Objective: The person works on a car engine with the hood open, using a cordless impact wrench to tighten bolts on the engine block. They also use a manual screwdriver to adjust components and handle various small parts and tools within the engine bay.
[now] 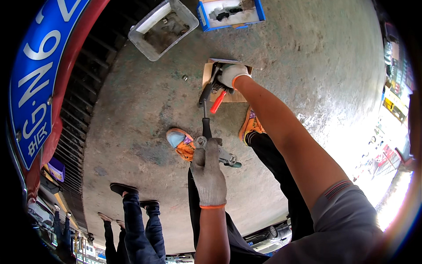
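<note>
My left hand (210, 176), in a grey work glove with an orange cuff, is closed around several hand tools (206, 128). Among them are a black handle with a metal shaft and metal ends that look like wrench or ratchet heads. My right hand (233, 75), gloved the same way, reaches into a small open cardboard box (239, 97) on the floor. Its fingers are hidden in there. A red-handled tool (218, 102), probably a screwdriver, sticks out over the box's near edge. Beside it a black-handled tool (205, 93) leans out of the box.
A clear plastic bin (151, 53) with small parts stands far left, beside a blue box (263, 18) holding a part in white foam. A small metal piece (185, 77) lies on the floor. Left are a floor grate (72, 145) and a red car's blue plate (39, 75). Other people's legs (136, 224) stand lower left.
</note>
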Motion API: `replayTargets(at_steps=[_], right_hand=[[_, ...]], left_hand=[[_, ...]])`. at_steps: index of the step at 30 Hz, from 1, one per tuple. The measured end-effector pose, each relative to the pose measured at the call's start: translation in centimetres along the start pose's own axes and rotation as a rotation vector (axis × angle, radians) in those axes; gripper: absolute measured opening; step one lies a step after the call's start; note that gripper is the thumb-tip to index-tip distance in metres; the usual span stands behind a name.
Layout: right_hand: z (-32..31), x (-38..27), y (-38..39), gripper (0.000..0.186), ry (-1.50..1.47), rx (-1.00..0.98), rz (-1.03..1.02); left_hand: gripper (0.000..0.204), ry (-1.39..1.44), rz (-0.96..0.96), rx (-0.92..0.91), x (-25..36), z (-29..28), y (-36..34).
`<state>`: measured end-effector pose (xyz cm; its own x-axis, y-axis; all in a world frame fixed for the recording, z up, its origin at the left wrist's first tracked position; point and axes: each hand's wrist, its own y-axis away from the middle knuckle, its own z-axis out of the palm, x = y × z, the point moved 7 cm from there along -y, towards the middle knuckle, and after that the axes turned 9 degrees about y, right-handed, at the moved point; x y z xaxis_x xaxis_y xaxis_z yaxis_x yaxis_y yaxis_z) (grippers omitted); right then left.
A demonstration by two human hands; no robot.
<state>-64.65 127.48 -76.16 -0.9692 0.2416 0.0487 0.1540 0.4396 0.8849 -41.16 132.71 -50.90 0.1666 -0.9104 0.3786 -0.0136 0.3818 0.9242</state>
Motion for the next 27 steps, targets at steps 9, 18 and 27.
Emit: replayTargets(at_steps=[9, 18, 27], right_hand=[[-0.6, 0.3, 1.5, 0.022, 0.161, 0.215, -0.163], [-4.9, 2.2, 15.8, 0.028, -0.376, 0.28, -0.28], [-10.3, 5.5, 30.8, 0.026, -0.377, 0.346, -0.469]], left_hand=[[0.03, 0.077, -0.021, -0.007, -0.5, 1.1, -0.7], [0.029, 0.11, 0.003, -0.141, 0.4, 2.2, 0.3], [0.026, -0.208, 0.066, -0.367, 5.6, 3.2, 9.6]])
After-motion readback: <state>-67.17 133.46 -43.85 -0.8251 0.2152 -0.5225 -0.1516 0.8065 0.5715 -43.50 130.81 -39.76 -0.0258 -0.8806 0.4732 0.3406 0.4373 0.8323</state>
